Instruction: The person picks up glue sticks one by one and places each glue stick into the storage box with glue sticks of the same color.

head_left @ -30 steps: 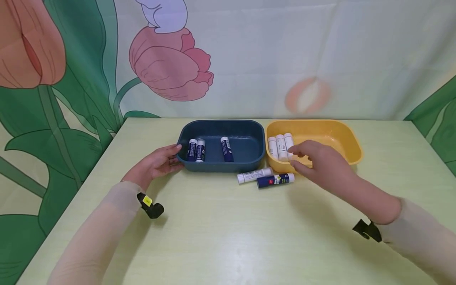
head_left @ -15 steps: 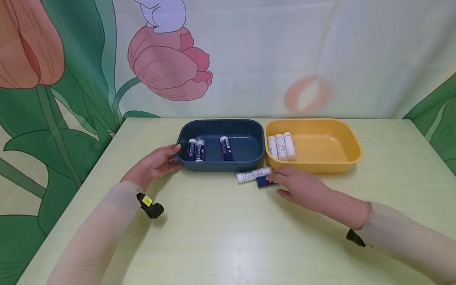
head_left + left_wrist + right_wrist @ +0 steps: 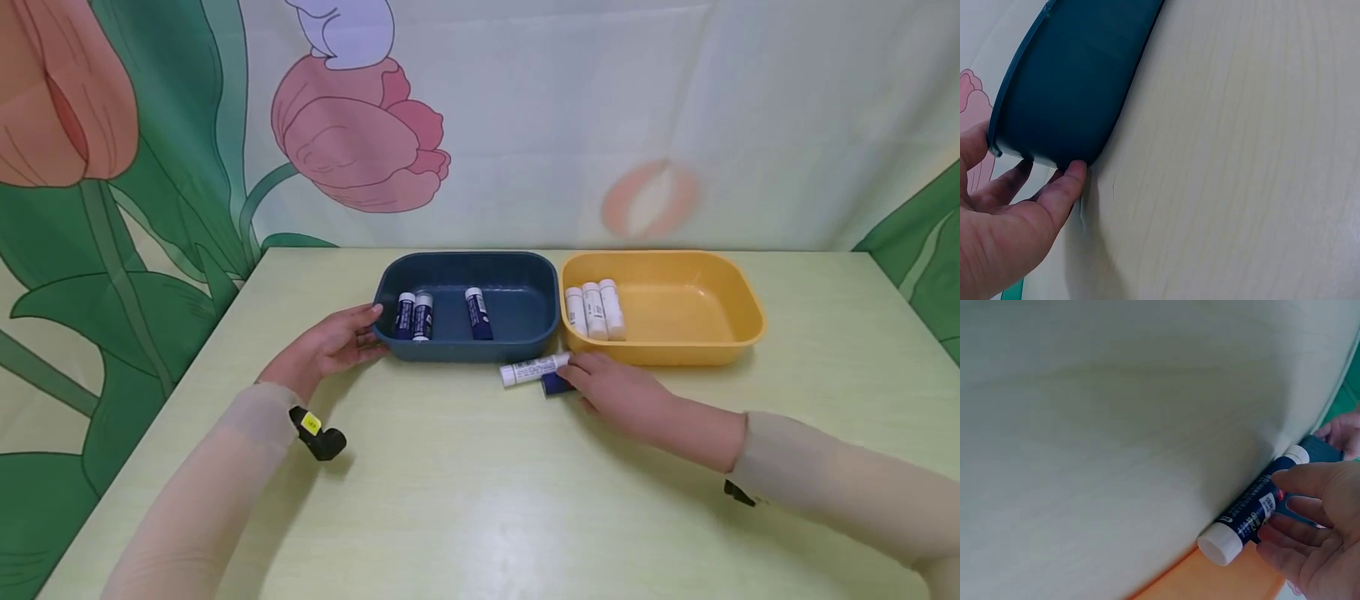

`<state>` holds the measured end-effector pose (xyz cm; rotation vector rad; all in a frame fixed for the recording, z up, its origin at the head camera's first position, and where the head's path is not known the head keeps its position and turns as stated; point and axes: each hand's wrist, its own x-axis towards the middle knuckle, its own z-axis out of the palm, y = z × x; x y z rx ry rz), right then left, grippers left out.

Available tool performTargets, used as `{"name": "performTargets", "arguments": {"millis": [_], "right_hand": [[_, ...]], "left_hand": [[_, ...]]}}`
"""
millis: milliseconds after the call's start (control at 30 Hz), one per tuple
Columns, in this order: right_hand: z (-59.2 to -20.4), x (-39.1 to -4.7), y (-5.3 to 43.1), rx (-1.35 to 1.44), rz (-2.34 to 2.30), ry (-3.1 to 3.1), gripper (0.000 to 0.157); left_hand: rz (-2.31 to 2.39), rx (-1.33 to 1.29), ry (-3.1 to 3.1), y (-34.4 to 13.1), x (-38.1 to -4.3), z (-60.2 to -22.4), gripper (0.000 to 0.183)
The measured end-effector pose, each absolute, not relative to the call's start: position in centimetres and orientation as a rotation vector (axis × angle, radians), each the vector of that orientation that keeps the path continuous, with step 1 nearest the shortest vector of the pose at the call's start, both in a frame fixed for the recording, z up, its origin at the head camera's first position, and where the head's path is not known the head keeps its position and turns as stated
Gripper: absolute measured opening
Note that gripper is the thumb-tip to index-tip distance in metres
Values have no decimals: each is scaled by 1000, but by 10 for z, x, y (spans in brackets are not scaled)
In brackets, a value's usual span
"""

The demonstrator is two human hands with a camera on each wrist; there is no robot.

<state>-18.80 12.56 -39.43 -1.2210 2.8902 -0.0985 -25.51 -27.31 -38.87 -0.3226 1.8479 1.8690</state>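
My left hand rests at the left end of the dark blue tray; in the left wrist view its fingertips touch the rim and outer wall. Inside lie several navy glue sticks with white ends. My right hand is down in front of the trays, thumb and fingers at either side of a navy glue stick lying on the table. Its white end shows in the right wrist view, while the hand covers that end in the head view. Against it lies a white glue stick, its right end at my fingertips.
A yellow tray stands right beside the blue one, with several white glue sticks lined up at its left end. Pale wood-grain table extends in front. Behind hangs a cloth printed with flowers.
My right hand has moved from over the yellow tray, down and left to the navy glue stick on the table, and closed in on it. The left hand has stayed at the blue tray.
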Motion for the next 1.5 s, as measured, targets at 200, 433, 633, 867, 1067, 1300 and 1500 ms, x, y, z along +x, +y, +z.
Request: {"name": "performTargets", "arguments": {"millis": [200, 433, 633, 867, 1067, 1300, 1500], "right_hand": [[-396, -192, 122, -1252, -70, 2884, 32], [-396, -194, 120, -1268, 19, 2874, 33], [-396, -195, 118, -1275, 80, 2878, 33], [-389, -194, 117, -1198, 55, 2850, 33], [-368, -192, 113, -1091, -82, 2832, 34], [-336, -197, 111, -1072, -244, 2791, 28], [-304, -206, 107, -1056, -327, 2749, 30]], "left_hand": [[1872, -328, 1842, -273, -255, -388, 66], [1874, -339, 1847, -272, -256, -389, 64], [1882, -349, 1840, -273, -257, -389, 64], [1880, -334, 1843, -272, -257, -389, 64], [1872, -343, 1845, -272, -256, -391, 64], [1873, -356, 1848, -272, -256, -389, 64], [1888, -361, 1837, -272, -255, -388, 64]]}}
